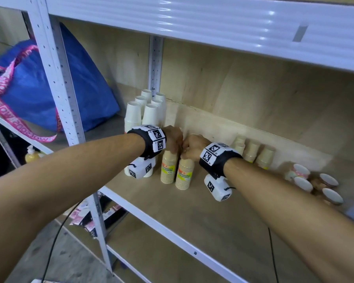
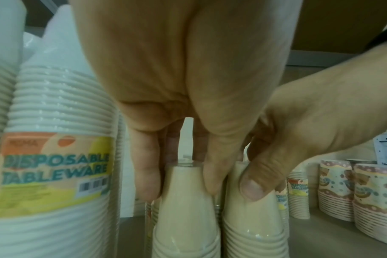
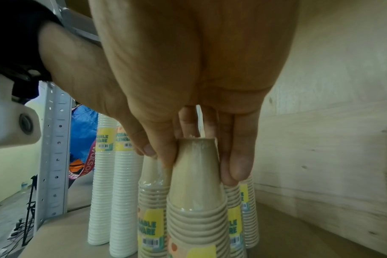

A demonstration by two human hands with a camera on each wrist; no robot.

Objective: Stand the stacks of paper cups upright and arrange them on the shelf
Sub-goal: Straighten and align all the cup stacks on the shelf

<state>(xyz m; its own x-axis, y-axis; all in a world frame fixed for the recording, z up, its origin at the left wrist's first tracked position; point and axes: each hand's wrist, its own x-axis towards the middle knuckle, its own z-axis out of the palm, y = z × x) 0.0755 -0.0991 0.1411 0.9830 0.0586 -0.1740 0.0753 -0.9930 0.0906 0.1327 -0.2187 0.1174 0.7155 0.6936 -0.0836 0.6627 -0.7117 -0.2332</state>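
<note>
Two beige paper-cup stacks stand upright side by side near the shelf's [image 1: 151, 213] front. My left hand [image 1: 175, 144] grips the top of the left beige stack [image 1: 168, 169]; in the left wrist view its fingers [image 2: 148, 183] curl round that stack's tip [image 2: 186, 209]. My right hand [image 1: 191, 149] grips the top of the right beige stack [image 1: 184, 175], and its fingers [image 3: 236, 167] wrap that stack's tip [image 3: 197, 192]. The two hands touch each other. Several white cup stacks [image 1: 147, 111] stand upright behind, at the left.
More beige stacks [image 1: 253, 153] sit along the back wall at the right, with patterned cup stacks [image 1: 315, 182] beyond them. A blue bag [image 1: 55, 84] with pink straps fills the bay to the left of the shelf post [image 1: 55, 78]. The upper shelf [image 1: 213, 23] hangs close overhead.
</note>
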